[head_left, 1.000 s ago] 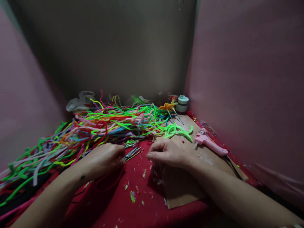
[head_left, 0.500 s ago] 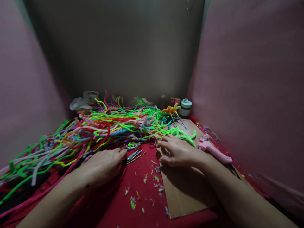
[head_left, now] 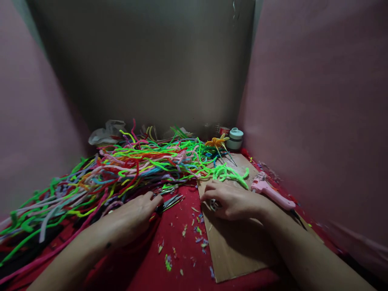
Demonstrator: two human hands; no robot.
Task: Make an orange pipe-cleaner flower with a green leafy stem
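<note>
- Head view: the left hand (head_left: 133, 216) lies palm down on the red tabletop (head_left: 178, 258), fingers loosely spread and holding nothing; its fingertips touch the dark handle end of a pair of scissors (head_left: 169, 201).
- The scissors lie flat just beyond the left hand's fingertips, blades pointing away towards the right hand.
- Beyond and to the outer side of the left hand spreads a big tangle of pipe cleaners (head_left: 121, 169) in green, red, pink, yellow and blue; some strands run just past its knuckles.
- The right hand (head_left: 233, 200) rests on the near-left corner of a brown cardboard sheet (head_left: 236, 250), fingers curled inward over something small and pale; whether it grips that item cannot be told.
- Just beyond the right hand's fingers lies a curled bunch of neon green pipe cleaners (head_left: 230, 173) on the cardboard.
- To the right hand's outer side, near the wrist, a pink glue gun (head_left: 271, 192) lies on the cardboard.
- Farther beyond the right hand stand an orange pipe-cleaner flower (head_left: 216, 142) and a small pale jar (head_left: 235, 138).
- Between the two hands, coloured clippings (head_left: 194, 232) are scattered over the red tabletop.
</note>
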